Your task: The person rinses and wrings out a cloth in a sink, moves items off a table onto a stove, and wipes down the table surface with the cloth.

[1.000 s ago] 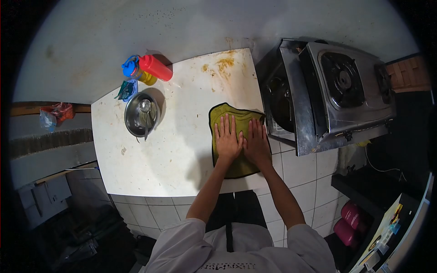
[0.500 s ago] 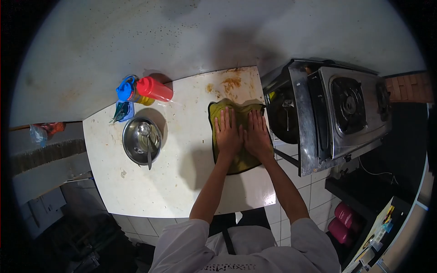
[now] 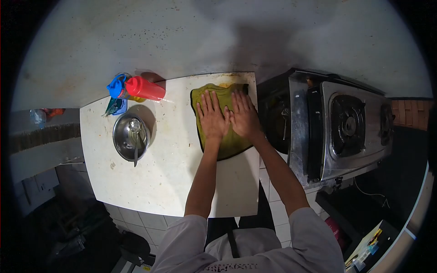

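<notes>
A yellow-green cloth (image 3: pixel 232 141) with a dark edge lies spread on the white table (image 3: pixel 159 186), near its right side. Both hands rest flat on it, side by side with thumbs close together. My left hand (image 3: pixel 212 118) has its fingers spread over the cloth's left half. My right hand (image 3: pixel 244 117) lies on the right half, fingers stretched out. The far edge of the cloth partly covers a brown-yellow stain (image 3: pixel 227 84) at the back of the table.
On the table's left are a metal bowl (image 3: pixel 120 141) with a ladle (image 3: pixel 136 148), a red bottle (image 3: pixel 148 88), a blue-capped bottle (image 3: pixel 117 87) and a small blue container (image 3: pixel 120 108). A gas stove (image 3: pixel 350 136) stands at the right, beside a dark recess holding a fork (image 3: pixel 285 123).
Both hands and the cloth have moved away from my body, toward the back of the table, and now overlap the stain. The camera view has shifted too.
</notes>
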`<state>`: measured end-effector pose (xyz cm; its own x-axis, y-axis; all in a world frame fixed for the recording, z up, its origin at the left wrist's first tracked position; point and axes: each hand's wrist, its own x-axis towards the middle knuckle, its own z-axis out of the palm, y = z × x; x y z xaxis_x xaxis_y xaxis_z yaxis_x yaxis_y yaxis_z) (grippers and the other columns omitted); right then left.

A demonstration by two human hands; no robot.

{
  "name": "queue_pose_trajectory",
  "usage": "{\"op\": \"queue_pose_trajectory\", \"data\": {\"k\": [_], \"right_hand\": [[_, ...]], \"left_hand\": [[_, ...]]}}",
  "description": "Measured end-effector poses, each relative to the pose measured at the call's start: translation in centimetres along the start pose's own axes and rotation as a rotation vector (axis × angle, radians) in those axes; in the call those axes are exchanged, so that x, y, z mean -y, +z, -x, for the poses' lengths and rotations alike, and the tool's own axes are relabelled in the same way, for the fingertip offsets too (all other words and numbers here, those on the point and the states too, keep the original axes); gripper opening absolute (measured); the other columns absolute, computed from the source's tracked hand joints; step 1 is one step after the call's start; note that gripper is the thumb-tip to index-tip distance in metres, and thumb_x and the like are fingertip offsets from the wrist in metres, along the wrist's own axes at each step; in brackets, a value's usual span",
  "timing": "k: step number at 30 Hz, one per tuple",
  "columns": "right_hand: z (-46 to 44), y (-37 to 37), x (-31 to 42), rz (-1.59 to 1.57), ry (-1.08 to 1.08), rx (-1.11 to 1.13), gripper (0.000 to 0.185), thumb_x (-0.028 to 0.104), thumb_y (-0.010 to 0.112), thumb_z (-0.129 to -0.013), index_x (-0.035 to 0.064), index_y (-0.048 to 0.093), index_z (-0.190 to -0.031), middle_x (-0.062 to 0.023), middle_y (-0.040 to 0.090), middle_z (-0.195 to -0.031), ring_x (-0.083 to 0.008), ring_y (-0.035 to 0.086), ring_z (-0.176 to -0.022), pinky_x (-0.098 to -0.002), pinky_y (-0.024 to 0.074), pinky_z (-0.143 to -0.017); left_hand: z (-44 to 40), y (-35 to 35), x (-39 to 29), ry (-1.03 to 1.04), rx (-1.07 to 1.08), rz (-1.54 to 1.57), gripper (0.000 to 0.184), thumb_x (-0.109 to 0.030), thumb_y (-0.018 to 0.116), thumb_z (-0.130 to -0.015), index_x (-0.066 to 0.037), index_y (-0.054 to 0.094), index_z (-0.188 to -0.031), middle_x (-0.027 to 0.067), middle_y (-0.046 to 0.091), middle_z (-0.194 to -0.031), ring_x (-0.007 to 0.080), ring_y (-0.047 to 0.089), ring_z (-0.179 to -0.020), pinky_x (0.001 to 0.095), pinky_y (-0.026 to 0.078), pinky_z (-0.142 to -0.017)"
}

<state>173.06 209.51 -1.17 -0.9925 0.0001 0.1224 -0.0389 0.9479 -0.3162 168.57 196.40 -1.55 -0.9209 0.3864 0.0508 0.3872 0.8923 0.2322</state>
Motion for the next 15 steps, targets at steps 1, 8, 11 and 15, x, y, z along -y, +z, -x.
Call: {"op": "queue_pose_trajectory", "data": {"k": [1,8,11,15], "right_hand": [[-0.2,-0.1,-0.1,0.028,-0.033,-0.005,0.068,0.029,0.051,-0.092,-0.0085,0.03,-0.145,-0.0244,0.033,-0.15,-0.0343,0.028,-0.143,-0.0465,0.019,-0.119],[-1.8,1.3,0.5,0.014,-0.189,0.024,0.068,0.028,0.054,-0.09,-0.0069,0.033,-0.145,-0.0205,0.035,-0.151,-0.0321,0.027,-0.144,-0.0457,0.0155,-0.12],[-3.1,1.8,0.8,0.012,-0.257,0.021,0.067,0.027,0.054,-0.089,-0.0062,0.035,-0.144,-0.0187,0.034,-0.152,-0.0312,0.027,-0.144,-0.0454,0.0155,-0.12],[-5.4,2.3,1.7,-0.053,-0.354,0.021,0.062,0.026,0.053,-0.091,-0.0047,0.038,-0.143,-0.0159,0.036,-0.152,-0.0296,0.027,-0.144,-0.0449,0.0159,-0.12]], "left_hand": [[-0.1,0.1,-0.1,-0.027,-0.027,0.003,0.07,-0.041,0.036,-0.097,-0.001,0.019,-0.152,0.0193,0.017,-0.159,0.0337,0.014,-0.148,0.0495,0.009,-0.12],[1.2,0.6,0.6,-0.196,-0.148,0.049,0.071,-0.041,0.038,-0.098,0.006,0.023,-0.149,0.0264,0.02,-0.156,0.037,0.017,-0.147,0.051,0.012,-0.118],[0.8,0.5,1.3,-0.258,-0.136,0.005,0.072,-0.043,0.036,-0.098,0.005,0.021,-0.15,0.0238,0.018,-0.158,0.0339,0.013,-0.148,0.0459,0.009,-0.12],[-0.1,0.5,3.2,-0.308,-0.139,-0.007,0.073,-0.043,0.036,-0.098,0.007,0.021,-0.149,0.0228,0.016,-0.159,0.0335,0.012,-0.149,0.0454,0.008,-0.12]]}}
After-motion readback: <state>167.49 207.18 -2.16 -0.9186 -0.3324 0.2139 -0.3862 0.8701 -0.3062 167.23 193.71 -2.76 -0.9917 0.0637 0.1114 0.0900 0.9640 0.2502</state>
